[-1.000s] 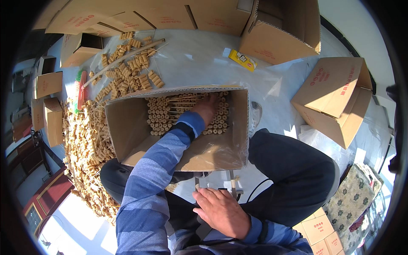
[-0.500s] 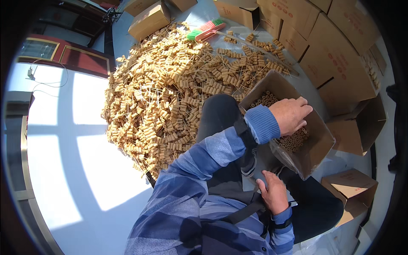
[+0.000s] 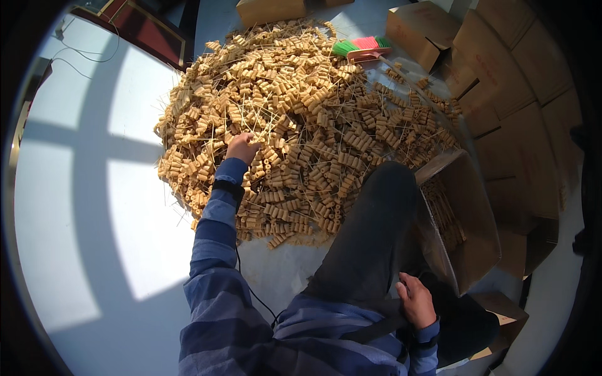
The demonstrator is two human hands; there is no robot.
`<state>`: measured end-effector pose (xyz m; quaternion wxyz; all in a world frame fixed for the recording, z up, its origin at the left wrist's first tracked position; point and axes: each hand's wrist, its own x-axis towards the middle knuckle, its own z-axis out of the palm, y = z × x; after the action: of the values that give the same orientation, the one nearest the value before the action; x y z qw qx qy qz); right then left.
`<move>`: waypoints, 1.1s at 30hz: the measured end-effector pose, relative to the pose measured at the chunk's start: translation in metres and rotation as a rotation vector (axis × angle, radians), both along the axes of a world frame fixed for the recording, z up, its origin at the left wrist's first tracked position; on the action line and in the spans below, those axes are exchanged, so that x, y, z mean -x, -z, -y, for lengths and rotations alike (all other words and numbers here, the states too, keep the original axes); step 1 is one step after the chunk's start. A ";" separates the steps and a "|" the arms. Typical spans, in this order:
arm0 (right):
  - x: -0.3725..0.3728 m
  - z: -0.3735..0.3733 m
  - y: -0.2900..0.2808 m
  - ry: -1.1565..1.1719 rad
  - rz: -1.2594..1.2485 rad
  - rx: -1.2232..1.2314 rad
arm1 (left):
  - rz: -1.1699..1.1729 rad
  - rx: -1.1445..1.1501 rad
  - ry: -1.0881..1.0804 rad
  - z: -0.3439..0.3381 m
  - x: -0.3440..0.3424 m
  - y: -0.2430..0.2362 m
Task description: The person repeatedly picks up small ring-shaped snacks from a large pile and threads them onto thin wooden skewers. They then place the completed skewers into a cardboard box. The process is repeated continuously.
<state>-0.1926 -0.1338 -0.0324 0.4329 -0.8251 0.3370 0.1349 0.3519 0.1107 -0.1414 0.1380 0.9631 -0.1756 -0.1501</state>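
My left hand (image 3: pixel 243 148) reaches to the left part of a big heap (image 3: pixel 301 125) of tan, ridged, tube-like pieces threaded on thin sticks. Its fingers are bent in among the stick ends; what they pinch, if anything, is too small to make out. Over my lap rests my right hand (image 3: pixel 417 299), thumb and forefinger slightly apart, with nothing visible in it. An open cardboard box (image 3: pixel 480 219) leans by my right knee, above that hand. Inside it, along the left side, lie stick skewers (image 3: pixel 444 213) of the same kind.
A broom (image 3: pixel 364 49) with green and pink bristles lies behind the heap, its handle running right. Cardboard cartons (image 3: pixel 495 69) are stacked at the right, and another carton (image 3: pixel 273 11) stands at the back. My bent leg (image 3: pixel 376 232) lies between heap and lap.
My left hand has moved from above the open box to the left part of the heap. The right hand stays by my lap. The whole view has shifted.
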 end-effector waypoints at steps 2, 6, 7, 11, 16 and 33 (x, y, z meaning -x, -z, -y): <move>-0.011 0.000 0.004 -0.022 -0.001 0.023 | -0.009 -0.057 -0.014 0.009 -0.028 0.009; -0.026 0.002 0.016 -0.065 -0.035 0.053 | -0.159 -0.249 -0.140 0.052 -0.065 0.023; -0.027 0.002 0.018 -0.057 -0.044 0.051 | -0.168 -0.254 -0.140 0.060 -0.068 0.027; -0.024 0.002 0.027 -0.012 -0.090 0.026 | -0.062 -0.358 -0.096 0.085 -0.085 0.047; -0.027 0.002 0.041 -0.013 -0.162 -0.023 | -0.090 -0.427 -0.071 0.093 -0.120 0.063; -0.027 0.006 0.045 -0.047 -0.176 0.021 | -0.329 -0.497 -0.080 0.099 -0.102 0.122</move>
<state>-0.1659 -0.1396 -0.0770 0.3894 -0.8222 0.3560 0.2135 0.4544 0.0115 -0.2629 -0.0696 0.9363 -0.0708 -0.3368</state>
